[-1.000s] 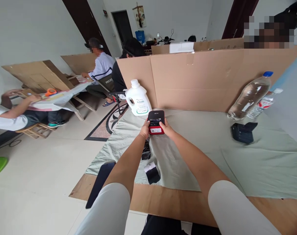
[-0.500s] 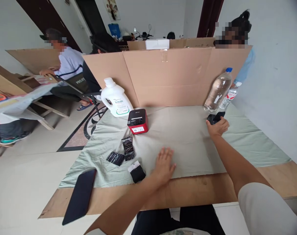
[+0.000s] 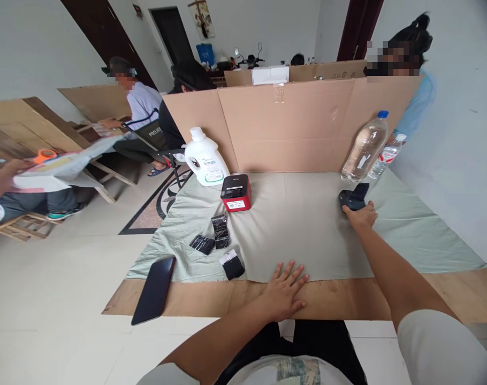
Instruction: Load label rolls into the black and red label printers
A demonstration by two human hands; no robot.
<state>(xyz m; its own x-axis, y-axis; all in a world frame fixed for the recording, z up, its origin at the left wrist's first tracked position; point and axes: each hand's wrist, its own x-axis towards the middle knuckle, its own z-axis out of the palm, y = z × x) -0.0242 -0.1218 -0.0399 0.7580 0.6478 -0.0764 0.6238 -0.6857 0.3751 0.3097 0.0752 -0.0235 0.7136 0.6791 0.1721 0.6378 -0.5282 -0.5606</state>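
My right hand reaches far across the pale green cloth and closes on a small black device near the right back corner. My left hand lies flat with fingers spread at the cloth's near edge, holding nothing. A red and black label printer stands alone at the back left of the cloth. In front of it lie black cartridges and another with a white label.
A white detergent jug and two clear water bottles stand against a cardboard screen. A dark phone lies on the bare board's left corner. Other people sit at tables to the left and behind the screen.
Both hands left the red printer, which now stands on the cloth. My right hand went out to the black device; my left hand slid back and flattened at the near edge.
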